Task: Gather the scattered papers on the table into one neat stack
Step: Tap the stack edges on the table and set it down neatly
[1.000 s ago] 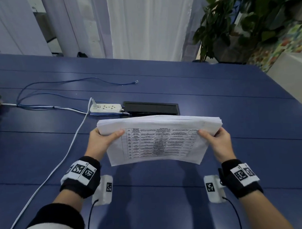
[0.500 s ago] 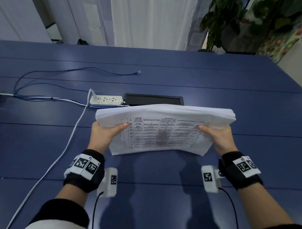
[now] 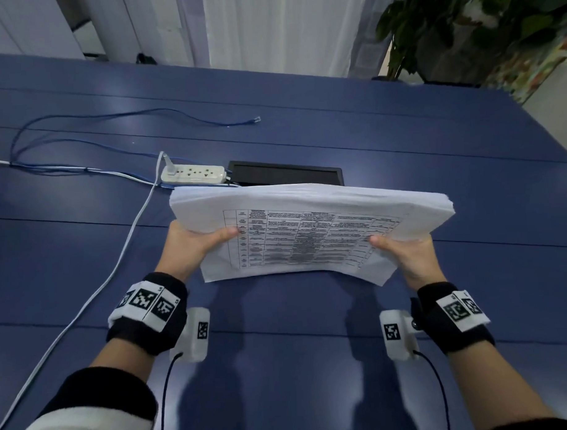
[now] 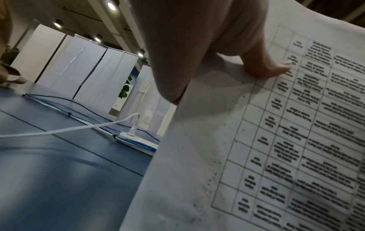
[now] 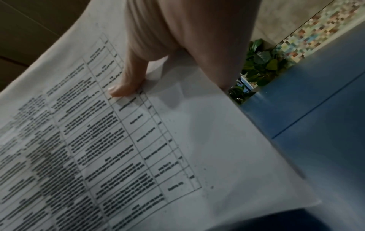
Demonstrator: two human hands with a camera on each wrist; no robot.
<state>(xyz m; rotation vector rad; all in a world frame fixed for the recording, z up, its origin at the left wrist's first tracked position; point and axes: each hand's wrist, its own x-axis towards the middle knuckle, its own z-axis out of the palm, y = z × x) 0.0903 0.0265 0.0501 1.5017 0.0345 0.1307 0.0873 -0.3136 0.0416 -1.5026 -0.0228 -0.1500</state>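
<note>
papers tilted rightward, both hands gripping.

Even indoor light, dim blurry wrist views

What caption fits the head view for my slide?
Both hands, left hand and right hand, hold the paper stack tilted above the blue table.

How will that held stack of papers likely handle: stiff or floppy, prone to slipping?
Probably floppy: the stack of papers sags between the left hand and right hand. Sheets may slide: the edges look slightly fanned. Likely light enough, held only by thumbs and fingers at its ends.
</note>
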